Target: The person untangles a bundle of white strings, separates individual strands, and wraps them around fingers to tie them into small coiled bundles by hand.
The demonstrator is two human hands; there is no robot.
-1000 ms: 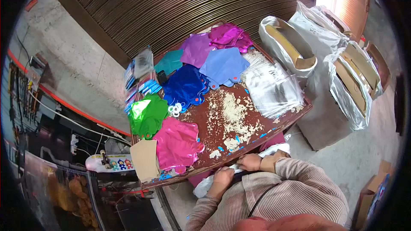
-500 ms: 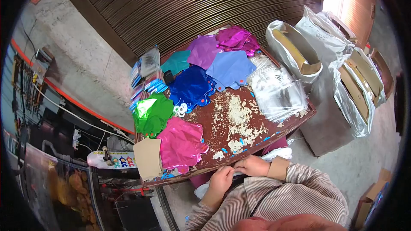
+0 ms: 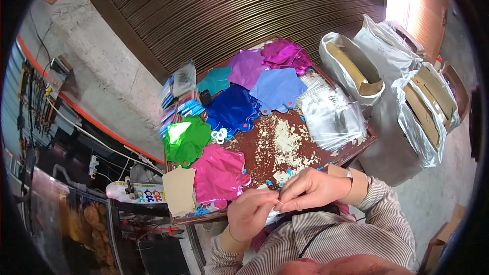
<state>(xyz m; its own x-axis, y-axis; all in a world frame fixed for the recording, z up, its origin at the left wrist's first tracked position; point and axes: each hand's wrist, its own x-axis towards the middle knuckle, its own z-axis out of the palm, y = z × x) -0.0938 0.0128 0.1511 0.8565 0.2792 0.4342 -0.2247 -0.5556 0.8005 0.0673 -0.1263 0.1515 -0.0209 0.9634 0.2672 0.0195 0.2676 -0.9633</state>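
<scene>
Over the near edge of the table, my left hand (image 3: 249, 215) and my right hand (image 3: 318, 191) meet with their fingertips pinched. A short bit of thin white string (image 3: 278, 201) shows between them; the rest is hidden by the fingers. Nearest to my left hand lies a stack of pink foil balloons (image 3: 219, 173). Beyond it are green foil balloons (image 3: 187, 140), dark blue ones (image 3: 232, 109) and small coils of white string (image 3: 219, 134). A brown cardboard band (image 3: 358, 188) is around my right wrist.
Light blue (image 3: 279, 89), purple (image 3: 247, 67), teal (image 3: 215, 80) and magenta foil pieces (image 3: 288, 55) lie at the back of the worn table (image 3: 262, 145). Clear plastic sleeves (image 3: 333, 117) are at its right. White bags with cardboard (image 3: 351, 66) stand beyond. A brown card (image 3: 179, 191) sits front left.
Both hands have risen from my lap to above the table's near edge, and the white string now shows between the fingertips. The view has shifted slightly; the balloons lie as before.
</scene>
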